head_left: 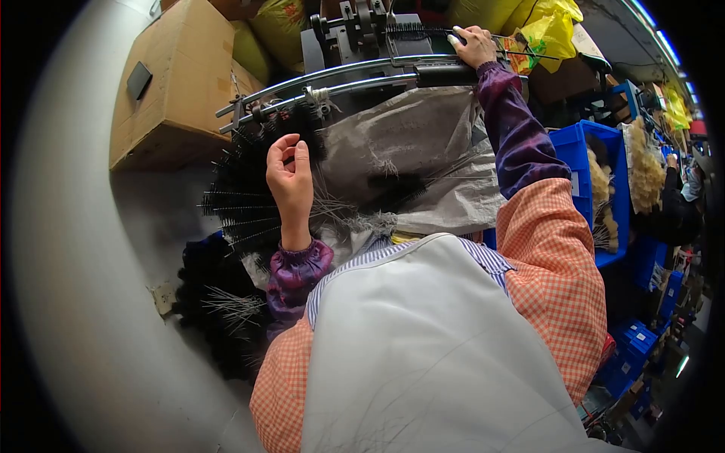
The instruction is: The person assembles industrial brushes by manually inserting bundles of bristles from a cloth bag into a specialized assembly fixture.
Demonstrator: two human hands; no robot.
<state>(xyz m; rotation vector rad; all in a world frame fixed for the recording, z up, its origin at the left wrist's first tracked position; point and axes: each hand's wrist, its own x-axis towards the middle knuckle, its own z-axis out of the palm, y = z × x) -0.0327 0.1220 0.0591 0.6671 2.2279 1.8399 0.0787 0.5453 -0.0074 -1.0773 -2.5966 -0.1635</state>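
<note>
My left hand (290, 180) is raised beside a dense fan of black wire brushes (245, 189). Its fingers curl loosely in toward the thumb, and nothing shows in them. Farther off to the right, my right hand (477, 47) reaches over the machine (362, 38), with white covers on some fingertips. The fingers close down at the right end of a long black bristle brush (411, 30) lying across the machine; their exact grip is partly hidden. Another black brush (393, 190) with thin wire stems rests on the grey sheet (377, 140) in front of me.
Curved metal rails (332, 75) cross in front of the machine. A large cardboard box (177, 83) stands at the left. To the right is a blue crate (608, 189) holding tan bristle bundles. More black brushes (219, 294) hang at lower left. Yellow bags (555, 38) lie behind.
</note>
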